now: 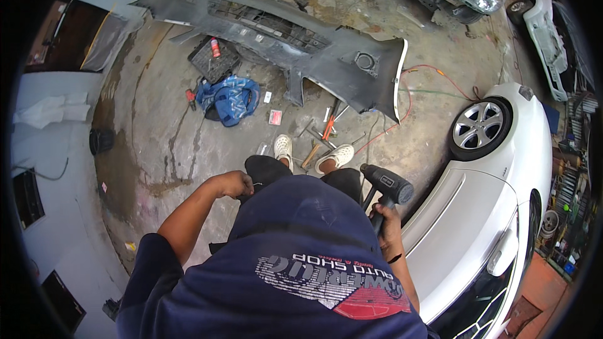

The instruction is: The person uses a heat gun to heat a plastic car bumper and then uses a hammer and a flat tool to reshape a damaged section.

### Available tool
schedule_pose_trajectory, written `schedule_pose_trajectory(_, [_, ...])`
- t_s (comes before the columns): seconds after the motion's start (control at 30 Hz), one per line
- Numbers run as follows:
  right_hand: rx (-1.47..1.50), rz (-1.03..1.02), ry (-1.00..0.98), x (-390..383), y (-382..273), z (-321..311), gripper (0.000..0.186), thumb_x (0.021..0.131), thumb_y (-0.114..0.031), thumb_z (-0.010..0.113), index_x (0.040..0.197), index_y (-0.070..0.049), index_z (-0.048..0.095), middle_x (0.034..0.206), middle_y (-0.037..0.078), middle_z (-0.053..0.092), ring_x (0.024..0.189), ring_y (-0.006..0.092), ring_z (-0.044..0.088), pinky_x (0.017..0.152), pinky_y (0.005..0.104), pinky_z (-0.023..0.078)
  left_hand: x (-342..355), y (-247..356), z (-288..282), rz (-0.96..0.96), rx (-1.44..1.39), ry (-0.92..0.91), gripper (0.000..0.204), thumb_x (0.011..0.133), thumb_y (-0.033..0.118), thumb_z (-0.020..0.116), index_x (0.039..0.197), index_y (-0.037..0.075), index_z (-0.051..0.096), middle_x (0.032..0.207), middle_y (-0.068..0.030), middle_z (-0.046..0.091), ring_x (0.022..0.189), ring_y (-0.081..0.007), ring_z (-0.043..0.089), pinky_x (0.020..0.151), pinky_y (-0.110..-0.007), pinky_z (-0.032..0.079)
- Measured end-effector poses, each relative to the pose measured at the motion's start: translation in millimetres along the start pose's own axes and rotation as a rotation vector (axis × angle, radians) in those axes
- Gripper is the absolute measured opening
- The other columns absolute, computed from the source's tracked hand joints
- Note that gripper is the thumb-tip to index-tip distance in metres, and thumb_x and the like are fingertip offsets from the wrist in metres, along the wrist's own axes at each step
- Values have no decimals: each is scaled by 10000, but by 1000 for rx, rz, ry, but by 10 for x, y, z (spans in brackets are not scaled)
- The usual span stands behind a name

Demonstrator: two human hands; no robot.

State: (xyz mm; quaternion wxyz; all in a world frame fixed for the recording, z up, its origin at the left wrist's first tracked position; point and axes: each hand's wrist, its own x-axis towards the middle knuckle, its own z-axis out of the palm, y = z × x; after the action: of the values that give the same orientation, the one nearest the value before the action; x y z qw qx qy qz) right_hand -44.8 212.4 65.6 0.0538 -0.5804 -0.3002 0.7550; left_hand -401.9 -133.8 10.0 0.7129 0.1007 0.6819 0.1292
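Right hand (388, 216) wraps firmly round heat gun (392, 187); left hand (231, 184) curls by knee (267, 168), contents unclear; bumper (282, 47) lies across floor (157, 144)!

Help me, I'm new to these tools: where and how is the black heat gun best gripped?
Probably take the heat gun by its handle, coming from the right, as the right hand does: the slim handle branches off the thicker body, so it can be wrapped. That side also lies away from the nozzle, which points left.
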Motion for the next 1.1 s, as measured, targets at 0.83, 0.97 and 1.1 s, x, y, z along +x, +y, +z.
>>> schedule_pose_trajectory(0.83, [-517, -327, -28, 3982, -103, 909, 306, 941, -129, 760, 1193, 3, 647, 876, 50, 673, 735, 123, 606, 665, 286, 493, 3614, 25, -692, 90, 92, 519, 452, 903, 288, 808, 1252, 37, 671, 1048, -180, 764, 982, -271, 730, 888, -391, 566])
schedule_pose_trajectory(0.97, [-471, -353, -69, 4706, 97, 1084, 382, 950, -140, 752, 1247, 64, 626, 904, 78, 697, 760, 138, 636, 715, 280, 512, 4645, -192, -1020, 85, 24, 799, 743, 899, 355, 818, 1467, -9, 507, 1116, -287, 739, 1068, -357, 739, 944, -397, 561])
schedule_pose_trajectory(1.1, [-330, -391, -187, 5293, 346, 1175, 409, 955, -141, 733, 1301, 47, 621, 1013, 97, 722, 828, 129, 656, 766, 275, 539, 5395, 3, -1344, 95, -514, 801, 932, 911, 424, 825, 1560, -67, 372, 1413, -324, 585, 1274, -344, 642, 1001, -395, 545])
